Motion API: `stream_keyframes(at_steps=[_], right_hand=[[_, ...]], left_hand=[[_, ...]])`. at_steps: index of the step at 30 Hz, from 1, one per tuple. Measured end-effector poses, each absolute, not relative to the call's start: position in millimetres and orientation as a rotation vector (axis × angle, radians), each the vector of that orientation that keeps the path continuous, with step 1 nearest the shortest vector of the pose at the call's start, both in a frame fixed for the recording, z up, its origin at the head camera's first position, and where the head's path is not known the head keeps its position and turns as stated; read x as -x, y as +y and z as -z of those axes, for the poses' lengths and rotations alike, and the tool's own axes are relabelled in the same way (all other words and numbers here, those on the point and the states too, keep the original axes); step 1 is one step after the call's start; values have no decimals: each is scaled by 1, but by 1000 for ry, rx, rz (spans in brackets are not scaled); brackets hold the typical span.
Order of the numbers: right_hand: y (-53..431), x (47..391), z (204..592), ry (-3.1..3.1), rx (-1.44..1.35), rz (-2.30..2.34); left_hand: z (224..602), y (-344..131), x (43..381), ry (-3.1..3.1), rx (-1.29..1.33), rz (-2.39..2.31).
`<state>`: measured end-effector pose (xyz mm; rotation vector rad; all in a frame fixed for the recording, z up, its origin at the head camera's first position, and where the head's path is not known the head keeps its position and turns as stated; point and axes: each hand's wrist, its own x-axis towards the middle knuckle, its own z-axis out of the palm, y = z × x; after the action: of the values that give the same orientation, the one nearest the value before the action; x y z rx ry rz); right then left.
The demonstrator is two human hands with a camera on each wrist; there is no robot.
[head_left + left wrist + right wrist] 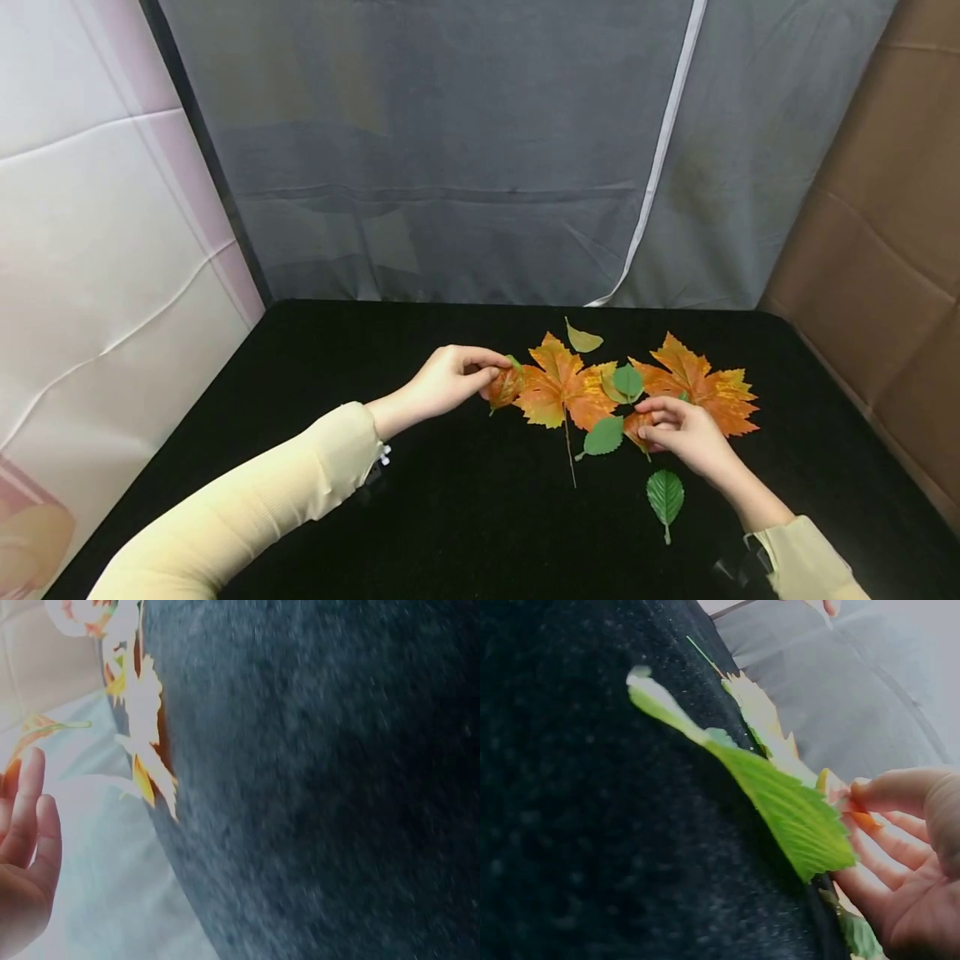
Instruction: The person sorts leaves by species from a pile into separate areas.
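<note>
My left hand (442, 379) pinches a small orange leaf (506, 387) with a green edge between thumb and fingertips, just left of a large orange maple leaf (555, 383). In the left wrist view the pinched leaf's stem sticks out past the fingers (30, 780). Another small orange leaf (637, 427) is in the pinch of my right hand (693, 437), which partly covers it. That hand overlaps the lower edge of a second maple leaf (708, 396). Nearest the right hand on the near side lies a serrated green leaf (665, 497), large in the right wrist view.
Between the maple leaves are a green leaf (627, 381) over a yellowish one and another green leaf (603, 436). A yellow-green leaf (583, 337) lies farther back. The black table (480, 533) meets a grey curtain (450, 167) behind, with fabric panels at both sides.
</note>
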<state>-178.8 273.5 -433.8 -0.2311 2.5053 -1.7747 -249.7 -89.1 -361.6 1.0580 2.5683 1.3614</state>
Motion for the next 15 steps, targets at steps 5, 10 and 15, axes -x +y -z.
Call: stream_keyframes(at_steps=[5,10,15], right_hand=[[272,179,440,2450,217,1842],[274,177,444,2443,173,1855],[274,178,444,2414,156,1860]], left_hand=[[358,-105,253,2597,-949,-1443],[356,-114,255,2609,-874,-1525],[355,-123,259,2672,-789,-1541]])
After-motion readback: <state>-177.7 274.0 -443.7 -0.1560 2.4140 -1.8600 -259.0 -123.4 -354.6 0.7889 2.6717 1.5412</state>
